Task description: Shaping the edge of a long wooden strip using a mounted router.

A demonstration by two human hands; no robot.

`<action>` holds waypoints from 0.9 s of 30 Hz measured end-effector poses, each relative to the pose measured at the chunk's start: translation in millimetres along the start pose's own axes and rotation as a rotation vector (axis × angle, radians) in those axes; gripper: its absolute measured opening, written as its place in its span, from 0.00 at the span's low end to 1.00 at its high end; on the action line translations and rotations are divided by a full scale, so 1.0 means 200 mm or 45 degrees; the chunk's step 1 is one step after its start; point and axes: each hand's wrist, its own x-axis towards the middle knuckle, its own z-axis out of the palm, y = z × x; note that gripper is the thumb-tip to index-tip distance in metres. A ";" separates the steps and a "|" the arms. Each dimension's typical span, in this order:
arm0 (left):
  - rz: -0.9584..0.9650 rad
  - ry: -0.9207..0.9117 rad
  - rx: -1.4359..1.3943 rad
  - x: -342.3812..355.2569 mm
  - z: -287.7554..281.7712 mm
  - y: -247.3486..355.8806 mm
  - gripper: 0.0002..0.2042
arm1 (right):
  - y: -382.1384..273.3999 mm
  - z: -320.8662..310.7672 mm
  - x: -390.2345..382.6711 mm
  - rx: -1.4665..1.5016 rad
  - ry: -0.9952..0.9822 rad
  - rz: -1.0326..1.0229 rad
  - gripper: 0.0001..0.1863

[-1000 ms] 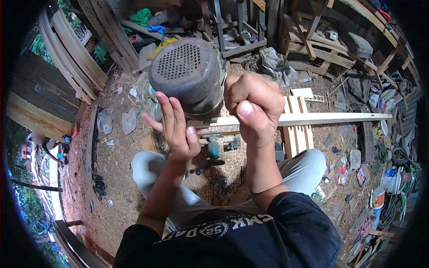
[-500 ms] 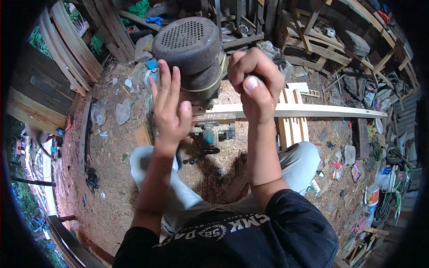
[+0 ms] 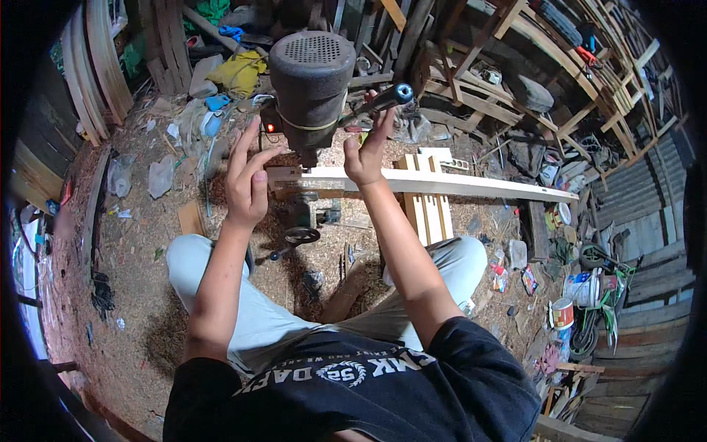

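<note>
In front of me stands a mortising or drilling machine with a dark, vented motor housing [image 3: 312, 66]. A long pale wooden beam [image 3: 449, 182] lies across under its head. My left hand [image 3: 249, 184] is raised beside the machine's left side, fingers apart and holding nothing. On the other side, my right hand [image 3: 368, 151] is at the machine's lever [image 3: 389, 98], a dark bar with a blue-ringed end. Its fingers are stretched up behind the lever, not wrapped round it; whether they touch it is unclear. A small handwheel [image 3: 302, 235] shows below the beam.
Several slotted pale wooden pieces [image 3: 427, 214] lie beneath the beam, right of the machine. Wood shavings and litter cover the floor. A red light [image 3: 270, 128] glows on the machine. Timber racks [image 3: 508, 96] stand at far right; a paint bucket [image 3: 562, 313] and small bicycle [image 3: 600, 295] are nearer.
My right hand has gone from a fist on the lever's end to stretched fingers, lower down. The lever now shows. My left hand stays open beside the machine. The whole view has shifted.
</note>
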 end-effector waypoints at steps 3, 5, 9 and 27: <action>-0.031 0.001 -0.004 -0.05 -0.02 0.02 0.29 | 0.11 -0.03 -0.16 -0.331 -0.193 0.034 0.45; -0.028 0.006 0.012 -0.07 -0.03 0.05 0.29 | 0.12 -0.05 -0.17 -0.318 -0.196 0.073 0.40; -0.108 0.102 0.032 -0.21 -0.09 0.08 0.27 | 0.09 -0.01 0.04 -0.284 -0.200 0.315 0.33; -1.083 -0.722 0.375 -1.17 0.34 -0.17 0.16 | 0.01 0.02 -0.11 0.001 0.016 1.037 0.29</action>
